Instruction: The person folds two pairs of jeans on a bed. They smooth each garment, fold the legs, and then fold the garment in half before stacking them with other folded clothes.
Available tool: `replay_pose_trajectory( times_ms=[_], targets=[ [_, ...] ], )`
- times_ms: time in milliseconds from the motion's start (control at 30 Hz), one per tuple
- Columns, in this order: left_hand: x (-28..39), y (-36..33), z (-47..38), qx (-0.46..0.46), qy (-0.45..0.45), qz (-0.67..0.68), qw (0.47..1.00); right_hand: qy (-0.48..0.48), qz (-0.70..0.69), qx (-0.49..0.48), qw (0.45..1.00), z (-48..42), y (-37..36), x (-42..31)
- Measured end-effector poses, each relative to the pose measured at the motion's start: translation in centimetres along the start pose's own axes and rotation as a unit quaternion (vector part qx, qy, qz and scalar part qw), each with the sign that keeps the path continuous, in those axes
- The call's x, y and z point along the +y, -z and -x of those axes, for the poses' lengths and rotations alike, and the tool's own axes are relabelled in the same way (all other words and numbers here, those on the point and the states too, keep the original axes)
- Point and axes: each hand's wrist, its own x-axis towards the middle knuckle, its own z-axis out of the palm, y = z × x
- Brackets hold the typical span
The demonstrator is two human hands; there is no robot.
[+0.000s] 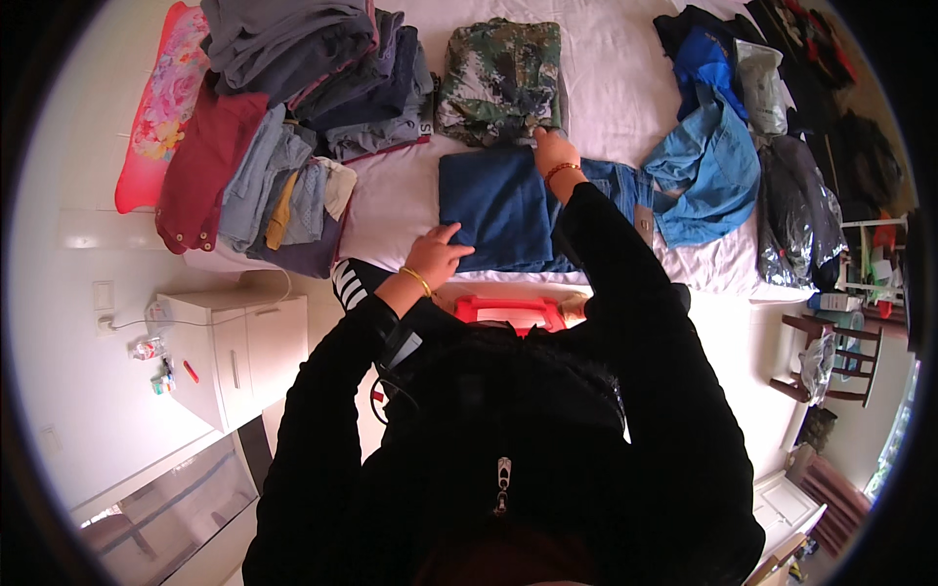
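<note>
Blue denim jeans (498, 209), partly folded, lie across the bed in front of me, with their waistband towards the right. My left hand (434, 258) rests its spread fingertips on the lower left edge of the denim. At the far edge of the jeans is my right hand (558, 155), its fingers curled near the hem of a folded camouflage garment (502, 80); whether it grips any cloth cannot be told. A light blue denim garment (707, 172) lies crumpled to the right of the waistband.
Stacked dark clothes (293, 51) and a row of folded shirts (256, 183) are at the left, beside a floral pillow (165, 110). Black plastic-wrapped items (795, 212) lie at the right. A red stool (513, 311) stands below the bed's near edge; a white cabinet (242, 344) is lower left.
</note>
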Motion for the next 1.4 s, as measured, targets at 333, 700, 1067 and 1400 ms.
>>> replay_pose_trajectory(
  times_ms=[333, 700, 1067, 1400],
  targets=[
    [-0.7, -1.7, -7.8, 0.097, 0.060, -0.137, 0.984, 0.116, 0.084, 0.020, 0.990, 8.5, -3.2, 0.3],
    [-3.2, -3.8, -6.6, 0.204, 0.072, -0.019, 0.976, 0.112, 0.126, 0.015, 0.986, 12.4, -4.3, 1.2],
    [-4.4, -2.6, -3.6, 0.001, 0.404, 0.593, 0.696, -0.014, -0.199, 0.058, 0.978, 12.7, 2.3, 9.5],
    [-2.2, -3.3, -3.3, 0.040, 0.346, 0.601, 0.719, -0.354, -0.571, -0.140, 0.727, 14.6, 0.6, 22.0]
  ],
)
